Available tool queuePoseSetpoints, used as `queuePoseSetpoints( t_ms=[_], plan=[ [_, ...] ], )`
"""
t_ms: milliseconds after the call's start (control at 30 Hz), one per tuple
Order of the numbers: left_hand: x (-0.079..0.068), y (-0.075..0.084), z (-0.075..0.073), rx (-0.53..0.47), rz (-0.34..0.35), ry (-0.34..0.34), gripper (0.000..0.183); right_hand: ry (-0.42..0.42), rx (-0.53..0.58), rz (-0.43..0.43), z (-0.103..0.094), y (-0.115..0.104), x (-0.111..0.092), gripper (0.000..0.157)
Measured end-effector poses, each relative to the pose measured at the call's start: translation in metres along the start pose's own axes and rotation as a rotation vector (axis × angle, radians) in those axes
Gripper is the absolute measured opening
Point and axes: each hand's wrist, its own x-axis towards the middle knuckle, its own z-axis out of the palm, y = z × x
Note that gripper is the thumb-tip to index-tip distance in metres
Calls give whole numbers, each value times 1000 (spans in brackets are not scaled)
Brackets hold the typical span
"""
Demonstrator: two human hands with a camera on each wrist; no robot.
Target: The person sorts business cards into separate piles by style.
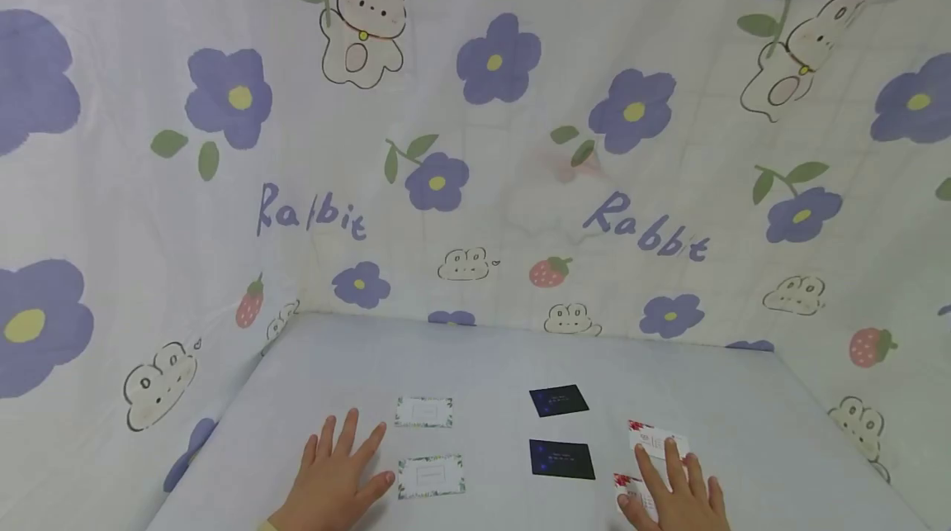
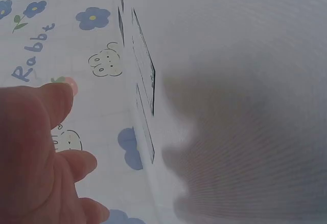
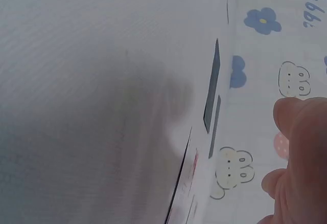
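My left hand (image 1: 336, 473) is spread above the table's left part, beside two white cards with leafy green borders, the far card (image 1: 423, 412) and the near card (image 1: 431, 476). Nothing is in its fingers. My right hand (image 1: 678, 491) is also spread, partly covering two white cards with red flowers, the far one (image 1: 654, 437) and the near one (image 1: 630, 485). Between the hands lie two dark cards, one far (image 1: 559, 400) and one near (image 1: 562, 459). Both wrist views show a gap between the fingers and the table, with shadows below.
The cards lie flat on a pale table (image 1: 490, 366). Behind it and along both sides hangs a white curtain (image 1: 505, 225) printed with purple flowers, rabbits and strawberries.
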Motion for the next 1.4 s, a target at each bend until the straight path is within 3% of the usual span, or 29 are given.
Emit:
queuePoseSetpoints(
  t_ms=[233,433,533,667,767,833,933,1067,1233,1400],
  plan=[
    [4,3,3,13,-36,-20,73,57,15,-54,-10,-21,-2,86],
    [8,5,2,-15,-48,11,69,61,82,-126,-22,-47,2,81],
    [11,7,1,-101,-28,47,65,52,205,-145,-31,-62,6,79],
    [19,11,-4,-330,-58,72,59,10,512,-122,-39,-87,13,70],
    [26,11,-9,-570,-164,14,59,-138,862,-72,-40,-106,22,69],
    [29,9,-11,-739,-242,-55,64,-283,1089,-46,-37,-116,27,70],
    [31,4,-14,-965,-322,-156,74,-519,1329,-26,-29,-126,33,78],
    [27,-4,-15,-1166,-334,-255,83,-685,1448,-13,-15,-138,40,83],
    [23,-10,-16,-1290,-317,-338,89,-725,1476,17,-1,-149,45,80],
    [21,-15,-15,-1327,-330,-348,90,-737,1487,31,8,-154,47,79]
  ],
)
